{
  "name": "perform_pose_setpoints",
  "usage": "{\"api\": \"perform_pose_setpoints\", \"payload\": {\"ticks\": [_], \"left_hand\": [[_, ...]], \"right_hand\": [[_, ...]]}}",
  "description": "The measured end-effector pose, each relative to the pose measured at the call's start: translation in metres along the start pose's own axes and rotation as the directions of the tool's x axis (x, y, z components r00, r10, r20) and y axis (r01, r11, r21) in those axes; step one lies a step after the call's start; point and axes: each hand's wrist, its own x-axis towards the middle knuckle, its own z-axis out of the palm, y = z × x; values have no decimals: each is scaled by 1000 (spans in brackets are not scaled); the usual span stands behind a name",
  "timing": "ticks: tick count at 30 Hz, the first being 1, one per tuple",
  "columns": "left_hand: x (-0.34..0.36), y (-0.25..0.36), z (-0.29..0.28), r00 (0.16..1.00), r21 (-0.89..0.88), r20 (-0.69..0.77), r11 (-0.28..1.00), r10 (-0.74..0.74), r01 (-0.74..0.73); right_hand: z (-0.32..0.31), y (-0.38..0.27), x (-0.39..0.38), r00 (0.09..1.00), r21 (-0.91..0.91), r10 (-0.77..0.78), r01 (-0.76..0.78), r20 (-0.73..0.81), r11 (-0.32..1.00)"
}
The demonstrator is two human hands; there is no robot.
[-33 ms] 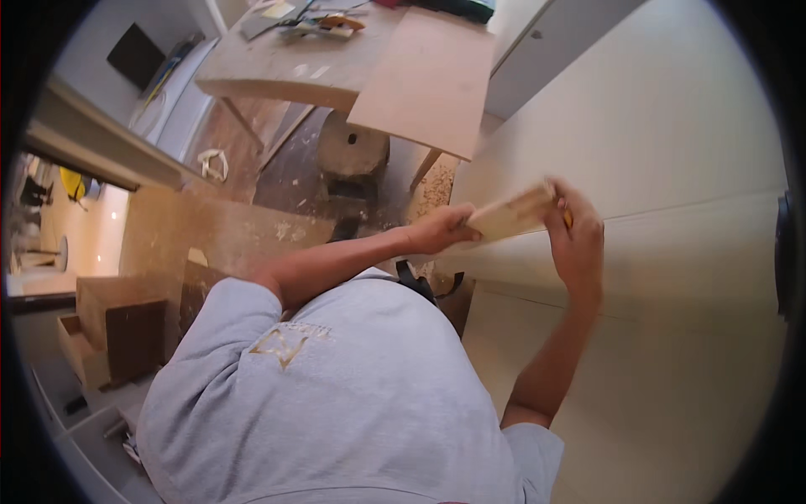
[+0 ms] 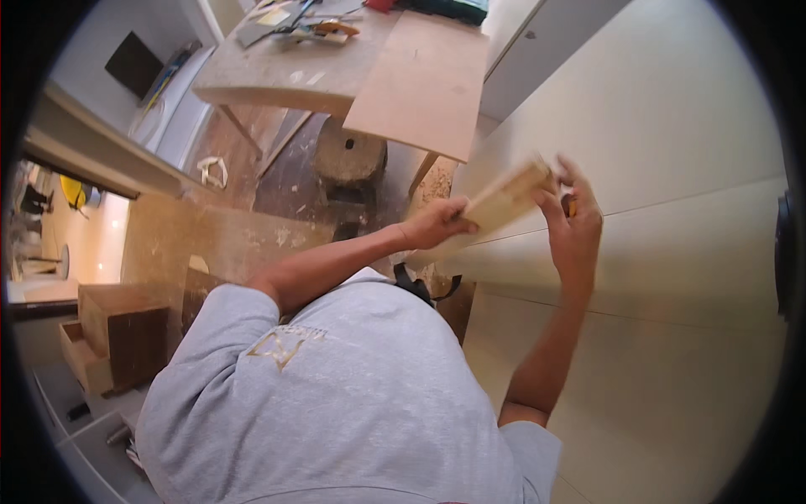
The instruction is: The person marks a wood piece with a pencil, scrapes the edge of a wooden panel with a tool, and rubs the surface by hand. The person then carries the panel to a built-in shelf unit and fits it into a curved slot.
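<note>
My left hand [image 2: 437, 225] is closed round the near end of a short, flat piece of pale wood [image 2: 508, 202], thumb on its upper face. The wood slants up to the right in front of me. At its far end is my right hand [image 2: 576, 227], thumb close to the wood's corner and index finger raised off it. Tucked in the right palm is a small orange and dark thing [image 2: 571, 206], mostly hidden by the fingers, its kind unclear. Motion blurs the wood's far end slightly.
Large pale panels [image 2: 672, 168] stand close on my right. Ahead are a worktable [image 2: 285, 71] with scattered tools and a thin board [image 2: 424, 92] overhanging its edge. A stool [image 2: 351, 160] stands below, near wood shavings [image 2: 434, 181]. Wooden boxes [image 2: 126, 336] sit at lower left.
The wood's far end has tilted upward in my hands. My right index finger has lifted and spread away from the wood. The left hand keeps its grip.
</note>
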Motion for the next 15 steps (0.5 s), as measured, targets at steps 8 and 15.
{"api": "perform_pose_setpoints", "payload": {"ticks": [8, 15], "left_hand": [[118, 0, -133, 774, -377, -610, 921, -169, -96], [276, -105, -188, 766, -493, -531, 867, -362, 68]], "right_hand": [[134, 202, -90, 942, 198, 332, -333, 42, 922], [168, 203, -106, 830, 430, 522, -551, 197, 715]]}}
